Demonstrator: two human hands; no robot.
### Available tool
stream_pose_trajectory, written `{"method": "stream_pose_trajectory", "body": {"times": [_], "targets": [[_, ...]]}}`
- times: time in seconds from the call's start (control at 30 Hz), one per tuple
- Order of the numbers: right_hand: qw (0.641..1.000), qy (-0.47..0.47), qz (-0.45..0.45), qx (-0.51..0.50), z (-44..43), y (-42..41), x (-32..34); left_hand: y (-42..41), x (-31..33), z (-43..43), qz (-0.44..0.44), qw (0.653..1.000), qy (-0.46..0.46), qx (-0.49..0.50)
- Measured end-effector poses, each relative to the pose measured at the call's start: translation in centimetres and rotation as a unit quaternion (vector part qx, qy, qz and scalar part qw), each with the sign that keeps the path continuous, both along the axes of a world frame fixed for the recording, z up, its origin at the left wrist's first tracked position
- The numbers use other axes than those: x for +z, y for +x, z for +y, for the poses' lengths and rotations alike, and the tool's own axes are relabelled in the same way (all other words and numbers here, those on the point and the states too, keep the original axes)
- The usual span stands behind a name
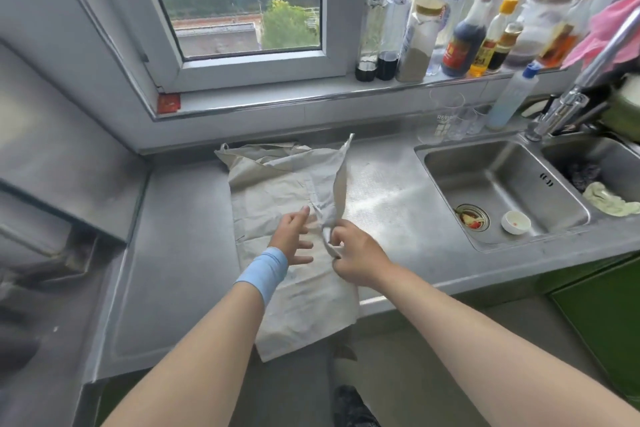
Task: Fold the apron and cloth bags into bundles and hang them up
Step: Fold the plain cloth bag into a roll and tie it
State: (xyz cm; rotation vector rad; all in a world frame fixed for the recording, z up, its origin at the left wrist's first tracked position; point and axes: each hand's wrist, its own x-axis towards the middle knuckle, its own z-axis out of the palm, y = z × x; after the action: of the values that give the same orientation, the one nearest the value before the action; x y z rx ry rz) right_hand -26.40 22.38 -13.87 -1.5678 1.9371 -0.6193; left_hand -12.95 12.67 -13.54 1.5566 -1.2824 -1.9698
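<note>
Pinching cloth bag (277,191) edge, right hand (356,253), left hand (292,239) flat

Both bare forearms reach forward from the bottom edge, drawing close together at the hands. The left hand (293,240) lies flat, palm down, fingers straight and spread (a pale blue band (265,272) wraps its wrist). Just beside it, the right hand (358,258) curls its fingers, pinching a raised fold of the cloth bag (277,191).

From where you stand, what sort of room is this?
Most likely a home kitchen: a steel double sink with a tap, sauce and oil bottles lined along the windowsill, and a steel counter where a cloth bag lies spread.
</note>
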Motion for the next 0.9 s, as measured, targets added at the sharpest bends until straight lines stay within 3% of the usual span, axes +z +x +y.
{"method": "stream_pose_trajectory", "body": {"times": [0.07, 0.13, 0.23, 0.37, 0.53, 0.6, 0.73, 0.83, 0.9], "targets": [[0.996, 0.021, 0.013, 0.09, -0.7, 2.2, -0.1, 2.0, 0.4, -1.2, -0.003, 1.0, 0.022, -0.001], [0.986, 0.081, -0.066, 0.131, -1.2, 4.6, -0.4, 4.4, 0.3, -1.8, -0.046, 0.998, 0.033, -0.007], [0.983, 0.099, -0.149, 0.049, -2.3, 6.8, -1.2, 7.6, -0.7, -1.9, -0.124, 0.992, 0.008, -0.029], [0.99, 0.114, -0.084, -0.01, -3.0, 7.3, -2.4, 10.6, -2.6, -1.4, -0.27, 0.959, -0.079, -0.031], [0.964, 0.233, 0.06, 0.115, -4.5, 6.5, -6.3, 12.2, -5.4, -2.2, -0.412, 0.887, -0.059, -0.2], [0.972, 0.21, 0.053, 0.087, -5.5, 5.9, -6.5, 11.9, -5.7, -3.9, -0.455, 0.858, -0.128, -0.202], [0.989, 0.117, 0.012, -0.084, -8.9, 3.9, -5.1, 9.0, -5.0, -7.8, -0.403, 0.868, -0.227, -0.178], [0.971, 0.173, 0.007, -0.163, -11.2, 1.8, -5.1, 5.0, -4.6, -10.2, -0.352, 0.86, -0.291, -0.23], [0.961, 0.2, -0.019, -0.19, -12.5, 0.7, -5.3, 2.5, -4.6, -11.3, -0.352, 0.832, -0.325, -0.282]]}}
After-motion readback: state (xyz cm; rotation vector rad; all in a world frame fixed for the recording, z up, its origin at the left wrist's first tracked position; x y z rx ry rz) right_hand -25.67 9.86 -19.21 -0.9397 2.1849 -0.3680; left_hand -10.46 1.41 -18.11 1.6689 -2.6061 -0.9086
